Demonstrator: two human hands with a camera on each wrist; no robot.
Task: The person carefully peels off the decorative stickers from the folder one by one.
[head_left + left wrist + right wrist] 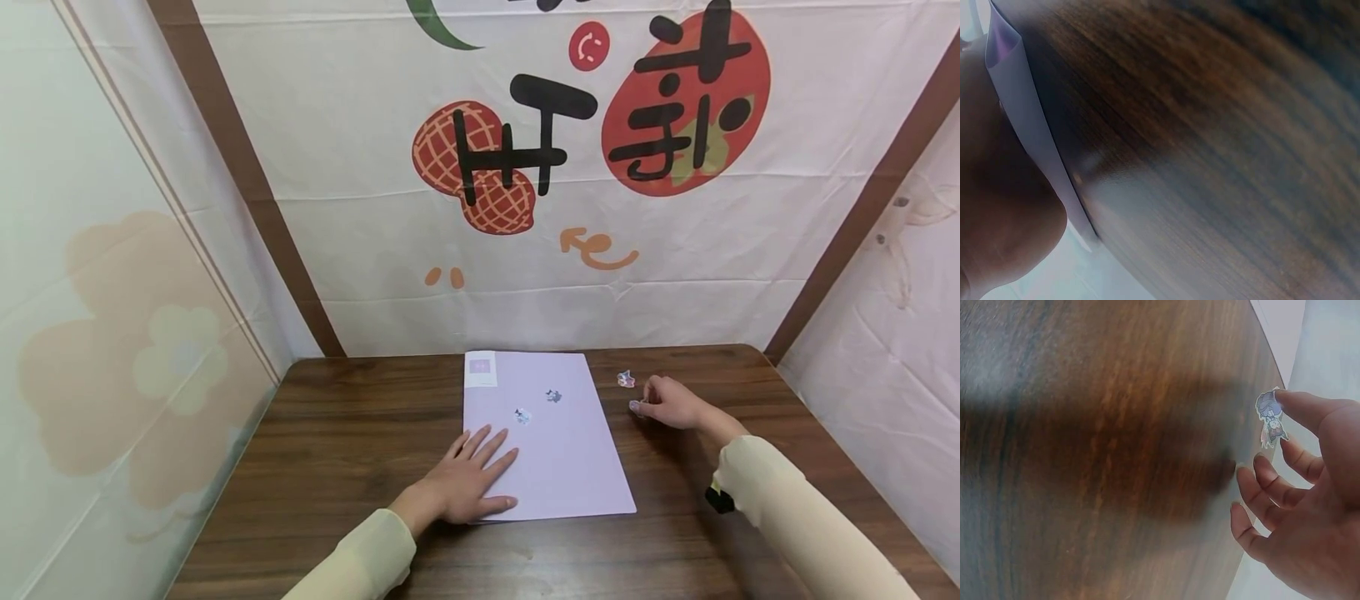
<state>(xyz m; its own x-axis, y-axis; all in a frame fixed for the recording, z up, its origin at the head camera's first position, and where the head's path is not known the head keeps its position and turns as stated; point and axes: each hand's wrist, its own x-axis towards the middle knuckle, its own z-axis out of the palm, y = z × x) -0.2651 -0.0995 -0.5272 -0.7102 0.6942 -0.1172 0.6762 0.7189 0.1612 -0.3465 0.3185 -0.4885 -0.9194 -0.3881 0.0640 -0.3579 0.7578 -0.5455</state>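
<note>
A pale purple folder lies on the wooden table, two small cartoon stickers, one blue-white and one greyish, on its face. With fingers spread, my left hand rests on the folder's lower left part. The left wrist view catches the folder's edge under that hand. Right of the folder, my right hand pinches a cut-out character sticker between thumb and index finger. Its other fingers curl loosely, as the right wrist view shows. Just beyond that hand, a star-shaped sticker lies on the table.
A white label with a purple square sits at the folder's top left corner. The dark brown table ends at a printed cloth backdrop. Near the right sleeve's cuff is a small black object.
</note>
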